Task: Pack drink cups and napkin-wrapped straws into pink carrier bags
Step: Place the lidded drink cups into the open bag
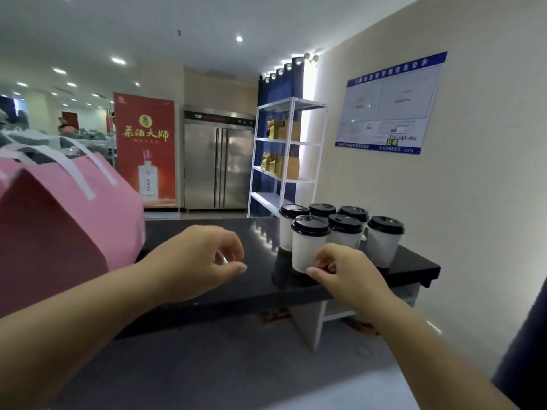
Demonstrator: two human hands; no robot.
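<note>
Leftmost, a pink bag (pixel 59 226) stands upright at the worktop's (pixel 207 294) left end, its white handles (pixel 74 170) flopped over the top. Next, the left grip (pixel 204 258) hovers above the dark worktop just right of the bag, fingers loosely curled with nothing plainly in them, so it is slack and empty. Behind it, across the room, stand a red banner (pixel 145 149) and a steel fridge (pixel 219 170). Further right, six white cups (pixel 384 244) with black lids cluster upright near the worktop's right end, most touching or just beside one another. The right grip (pixel 346 267) pinches the front cup (pixel 307 247) low down, thumb at its base edge, fingers curled on its side. Past them a white shelf (pixel 296 105) holds brown paper bags (pixel 291 168), and a blue-edged notice (pixel 390 105) hangs on the wall
</note>
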